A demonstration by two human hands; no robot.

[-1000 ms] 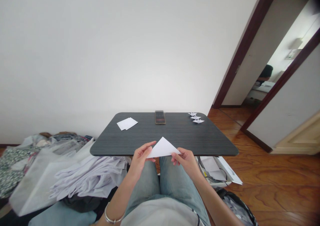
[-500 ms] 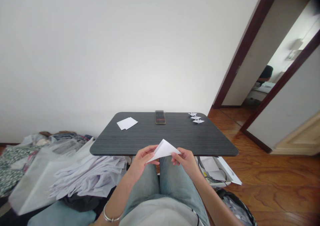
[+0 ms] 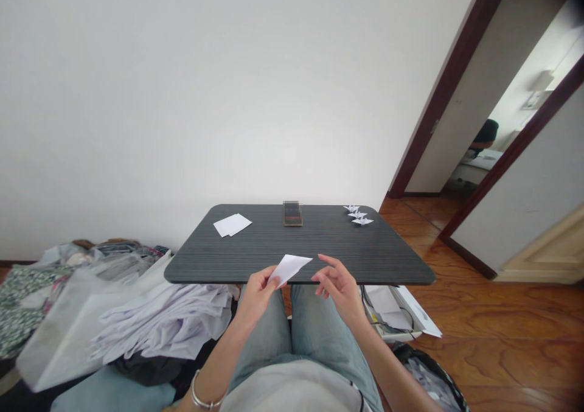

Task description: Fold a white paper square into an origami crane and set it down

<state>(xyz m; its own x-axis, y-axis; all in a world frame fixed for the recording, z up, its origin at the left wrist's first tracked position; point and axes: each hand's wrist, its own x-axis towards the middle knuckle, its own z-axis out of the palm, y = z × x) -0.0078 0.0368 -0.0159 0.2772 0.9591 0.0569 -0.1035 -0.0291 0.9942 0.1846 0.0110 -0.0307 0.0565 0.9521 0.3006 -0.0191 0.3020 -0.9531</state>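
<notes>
A folded piece of white paper (image 3: 291, 267) is pinched by its lower left corner in my left hand (image 3: 256, 295), over the near edge of the dark table (image 3: 255, 260). The paper's pointed end faces right. Just right of that tip is my right hand (image 3: 338, 288), apart from the paper, with the index finger stretched out and the other fingers bent, nothing in it. White paper sheets (image 3: 232, 224) lie on the left of the table. Folded paper cranes (image 3: 360, 216) sit in a row at the back right.
A dark, blurred rectangular object (image 3: 292, 213) stands at the table's back middle. Clothes (image 3: 164, 321) are piled at the left. Under the right side are a white box (image 3: 396, 314) with papers and cables, and a black bag (image 3: 433, 378). A doorway opens at the right.
My right hand has let go of the paper and its fingers have opened. The paper, held by my left hand alone, has turned and now shows a narrower shape.
</notes>
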